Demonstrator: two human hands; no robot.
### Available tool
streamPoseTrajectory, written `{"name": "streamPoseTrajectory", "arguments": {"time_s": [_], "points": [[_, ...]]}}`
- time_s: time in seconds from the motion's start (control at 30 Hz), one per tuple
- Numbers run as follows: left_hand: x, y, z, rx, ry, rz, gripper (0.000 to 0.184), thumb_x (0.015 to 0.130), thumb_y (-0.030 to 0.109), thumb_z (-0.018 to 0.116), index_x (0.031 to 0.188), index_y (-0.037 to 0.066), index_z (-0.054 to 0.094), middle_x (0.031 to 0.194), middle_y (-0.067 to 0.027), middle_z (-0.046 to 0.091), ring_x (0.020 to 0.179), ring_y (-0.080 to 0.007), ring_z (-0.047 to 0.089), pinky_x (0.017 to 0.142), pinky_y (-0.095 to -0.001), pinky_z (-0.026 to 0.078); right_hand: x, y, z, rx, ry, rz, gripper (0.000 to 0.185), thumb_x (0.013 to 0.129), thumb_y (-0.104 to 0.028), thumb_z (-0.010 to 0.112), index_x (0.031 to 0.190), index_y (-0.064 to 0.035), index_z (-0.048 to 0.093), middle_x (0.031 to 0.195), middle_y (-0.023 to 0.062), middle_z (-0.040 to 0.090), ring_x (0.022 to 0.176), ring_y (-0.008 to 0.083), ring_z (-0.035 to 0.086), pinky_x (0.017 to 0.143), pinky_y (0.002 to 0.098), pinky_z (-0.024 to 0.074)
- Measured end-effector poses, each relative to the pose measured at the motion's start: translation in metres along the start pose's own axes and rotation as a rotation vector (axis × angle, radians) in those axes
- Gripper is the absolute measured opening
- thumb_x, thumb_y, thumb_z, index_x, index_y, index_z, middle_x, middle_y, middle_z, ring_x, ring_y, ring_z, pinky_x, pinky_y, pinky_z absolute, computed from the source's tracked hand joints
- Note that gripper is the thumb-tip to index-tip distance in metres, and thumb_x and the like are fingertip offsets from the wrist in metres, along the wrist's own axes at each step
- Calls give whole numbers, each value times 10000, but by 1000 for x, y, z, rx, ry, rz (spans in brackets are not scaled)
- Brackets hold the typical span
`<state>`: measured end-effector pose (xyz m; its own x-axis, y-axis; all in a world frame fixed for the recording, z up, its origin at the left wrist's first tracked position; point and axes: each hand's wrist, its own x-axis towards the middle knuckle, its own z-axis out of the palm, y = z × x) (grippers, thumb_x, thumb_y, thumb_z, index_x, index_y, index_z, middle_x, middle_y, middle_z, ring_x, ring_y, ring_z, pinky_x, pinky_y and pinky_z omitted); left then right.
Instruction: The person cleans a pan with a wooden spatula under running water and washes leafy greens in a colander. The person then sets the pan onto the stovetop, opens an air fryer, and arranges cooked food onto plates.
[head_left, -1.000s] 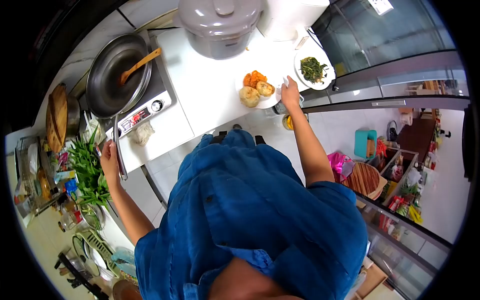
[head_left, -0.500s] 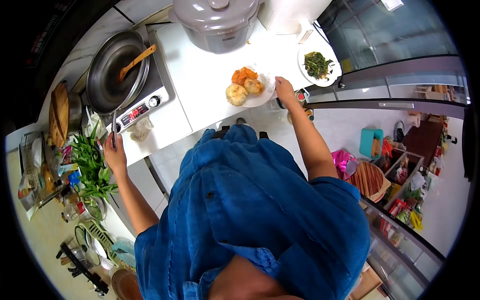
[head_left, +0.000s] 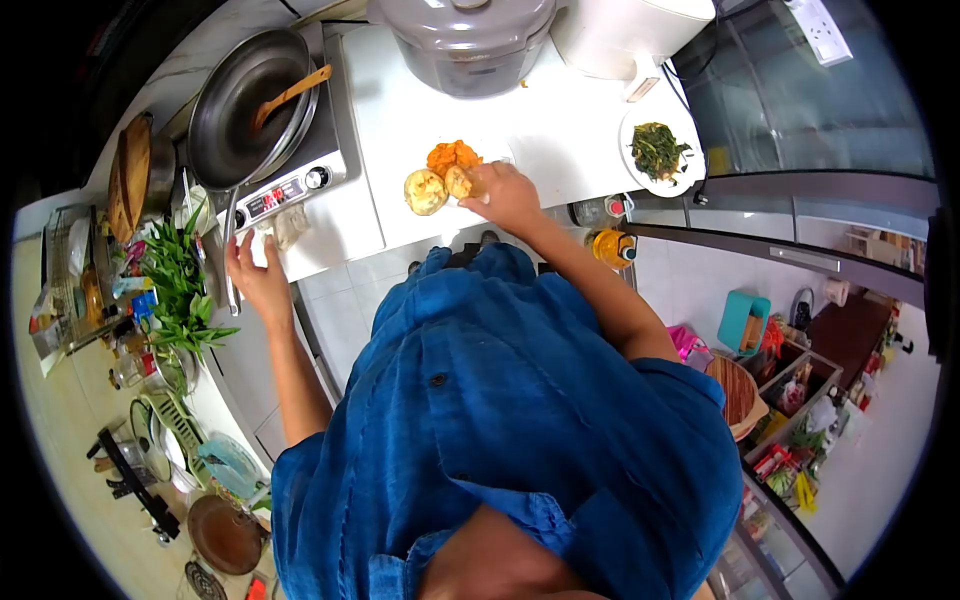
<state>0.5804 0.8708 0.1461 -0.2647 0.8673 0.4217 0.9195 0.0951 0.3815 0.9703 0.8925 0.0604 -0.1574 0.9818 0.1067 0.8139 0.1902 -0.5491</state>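
Note:
My right hand (head_left: 506,197) is closed on the near right edge of a white plate (head_left: 497,152) on the counter. Two round browned pieces of food (head_left: 426,192) and a heap of orange pieces (head_left: 453,156) lie on that plate, partly behind my fingers. My left hand (head_left: 262,277) has its thumb and fingers apart, just right of the metal handle (head_left: 232,255) of a dark wok (head_left: 238,115). A wooden spatula (head_left: 293,95) rests in the wok. Beside the left fingertips, a crumpled pale cloth (head_left: 291,228) lies at the cooktop's front.
The wok stands on an induction cooktop (head_left: 322,150) with a lit red display. A grey lidded cooker (head_left: 470,55), a white kettle (head_left: 610,40) and a plate of cooked greens (head_left: 657,150) line the counter. Leafy plants (head_left: 178,275) stand left; bottles (head_left: 611,248) stand below the counter's right end.
My right hand and the plate of browned pieces have moved left along the counter. My left hand has let go of the wok handle and its fingers have spread.

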Motion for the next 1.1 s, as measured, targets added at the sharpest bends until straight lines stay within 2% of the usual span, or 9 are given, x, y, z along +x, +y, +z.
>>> {"name": "streamPoseTrajectory", "arguments": {"time_s": [0.27,0.37,0.5,0.73,0.83,0.93,1.03,1.07,1.1], "points": [[-49,32,6,-28,-90,-93,309,868,230,653,1130,67,635,1322,-163,464,1214,-331,441,993,-410,386,13,8,27,-56,-10,-27,391,672,-295,715,948,-44,595,870,143,619,820,313,607,715,420,496],[-66,33,2,-58,-130,-159,315,863,225,655,1129,58,631,1330,-160,460,1228,-337,424,1010,-423,369,16,19,21,100,-73,104,386,683,-327,697,901,-25,598,841,156,629,804,314,624,700,421,503],[-84,33,-3,-74,-161,-195,300,862,219,656,1110,51,638,1315,-174,480,1218,-347,440,1015,-425,365,23,49,16,432,-404,332,471,713,-403,681,956,-4,625,834,159,651,769,275,641,688,383,497],[-88,24,0,-128,-229,-142,296,865,217,649,1103,43,638,1295,-192,501,1202,-359,467,1009,-422,374,-3,52,19,198,-22,156,424,793,-330,648,1093,-35,605,964,143,623,882,309,626,742,391,506],[-84,25,0,-176,-283,-138,292,867,216,645,1102,43,638,1292,-194,504,1203,-358,469,1004,-417,380,-18,42,9,100,-16,269,414,817,-284,632,1152,-48,573,1016,143,593,941,325,603,789,402,501],[-83,17,12,-198,-308,-65,287,871,214,640,1103,44,638,1292,-191,503,1206,-352,475,1002,-407,387,-33,40,6,48,61,299,422,803,-257,651,1157,-44,566,1012,146,598,923,325,600,793,405,494],[-89,19,22,-252,-353,-40,289,873,208,637,1104,34,635,1287,-183,509,1199,-341,487,996,-396,395,-53,59,0,207,153,353,398,799,-222,658,1146,-46,577,1007,151,602,922,335,597,791,414,491],[-92,21,26,-269,-378,-45,288,872,211,638,1110,49,639,1285,-175,513,1192,-332,495,989,-384,399,-61,74,4,188,287,304,362,803,-168,652,1138,-45,588,929,119,614,784,275,616,673,380,506],[-95,21,29,-282,-402,-57,287,871,214,640,1116,63,642,1283,-167,518,1184,-323,503,982,-372,403,-68,82,-1,430,294,506,360,810,-159,651,1143,-39,586,899,100,617,726,231,599,633,346,493]]}}
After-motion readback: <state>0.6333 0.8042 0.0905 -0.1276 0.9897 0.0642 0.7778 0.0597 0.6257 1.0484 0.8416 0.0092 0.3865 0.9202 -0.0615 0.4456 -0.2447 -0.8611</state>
